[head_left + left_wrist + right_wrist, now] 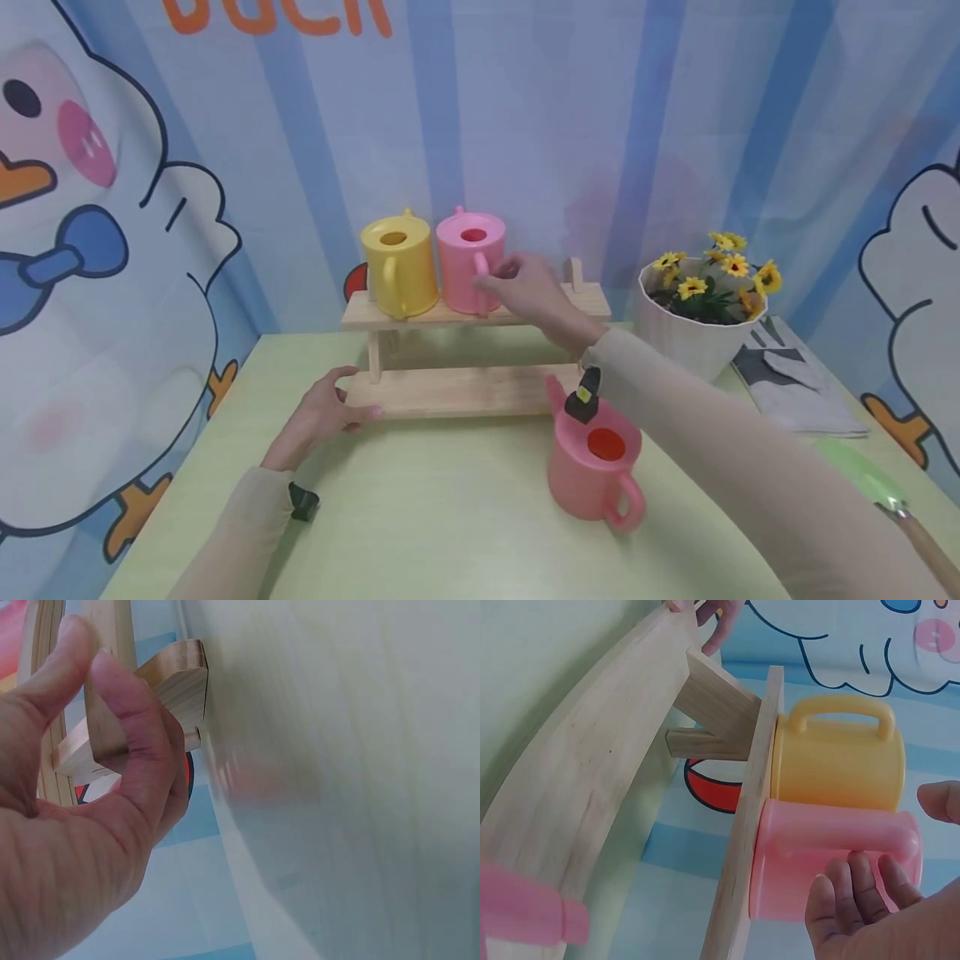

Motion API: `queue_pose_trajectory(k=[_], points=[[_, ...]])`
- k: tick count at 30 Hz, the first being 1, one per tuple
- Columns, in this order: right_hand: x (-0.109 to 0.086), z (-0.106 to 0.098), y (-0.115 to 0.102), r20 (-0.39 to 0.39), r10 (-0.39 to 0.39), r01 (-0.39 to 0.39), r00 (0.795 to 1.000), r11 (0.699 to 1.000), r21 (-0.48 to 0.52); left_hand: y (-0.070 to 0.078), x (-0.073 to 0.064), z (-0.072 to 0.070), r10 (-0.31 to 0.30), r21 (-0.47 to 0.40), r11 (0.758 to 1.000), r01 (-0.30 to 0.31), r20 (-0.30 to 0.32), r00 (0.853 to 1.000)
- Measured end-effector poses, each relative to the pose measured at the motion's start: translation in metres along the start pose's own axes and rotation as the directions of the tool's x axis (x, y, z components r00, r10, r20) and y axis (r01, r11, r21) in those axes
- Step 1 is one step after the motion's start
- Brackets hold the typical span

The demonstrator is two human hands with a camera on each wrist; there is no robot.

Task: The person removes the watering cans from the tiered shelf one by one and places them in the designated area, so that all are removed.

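The right hand (536,296) is at the handle of a pink watering can (461,275) on the upper shelf of a wooden stand (465,392); its fingers are loosely bent beside the handle and the thumb stands apart, so it has no grasp on the can, though whether the fingertips touch the handle I cannot tell. The left hand (318,412) grasps the left end of the stand's lower shelf, thumb at the front edge and fingers round behind. The pink can stands upright, its handle toward the person, just to the right of a yellow watering can (412,271), also upright on the upper shelf. In front of the lower shelf's right end, a second pink watering can (581,471) stands on the pale green table (442,517), its spout pointing toward the stand. Right of the stand is a white pot (686,337) with yellow flowers (735,265); beside it lies a folded grey-and-white cloth (798,400), and nearer the person a trowel (862,475) with a green blade. Behind hangs a blue-striped backdrop (510,108) printed with cartoon ducks.
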State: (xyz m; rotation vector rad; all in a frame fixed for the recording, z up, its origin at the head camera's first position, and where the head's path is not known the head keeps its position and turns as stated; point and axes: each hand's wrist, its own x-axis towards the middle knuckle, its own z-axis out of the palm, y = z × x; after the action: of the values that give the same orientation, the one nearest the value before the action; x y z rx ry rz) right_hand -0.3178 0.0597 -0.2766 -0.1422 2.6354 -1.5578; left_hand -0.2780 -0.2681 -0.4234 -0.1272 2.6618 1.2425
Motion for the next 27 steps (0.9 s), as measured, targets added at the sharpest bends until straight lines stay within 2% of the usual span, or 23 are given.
queue_pose_trajectory(k=[7, 14, 27], points=[[0.007, 0.012, -0.002, -0.006, 0.026, -0.026, 1.0, 0.998, 0.053, 0.0, 0.003, 0.0, -0.015, 0.0, 1.0, 0.015, -0.006, 1.0], [0.014, 0.021, -0.003, -0.034, 0.034, -0.03, 0.999, 0.994, 0.11, 0.0, 0.002, 0.002, -0.002, 0.004, 1.0, 0.002, -0.002, 1.0], [0.023, 0.025, -0.004, -0.019, 0.049, -0.044, 0.999, 0.979, 0.201, -0.001, 0.0, 0.001, -0.003, -0.012, 1.0, 0.003, -0.001, 1.0]])
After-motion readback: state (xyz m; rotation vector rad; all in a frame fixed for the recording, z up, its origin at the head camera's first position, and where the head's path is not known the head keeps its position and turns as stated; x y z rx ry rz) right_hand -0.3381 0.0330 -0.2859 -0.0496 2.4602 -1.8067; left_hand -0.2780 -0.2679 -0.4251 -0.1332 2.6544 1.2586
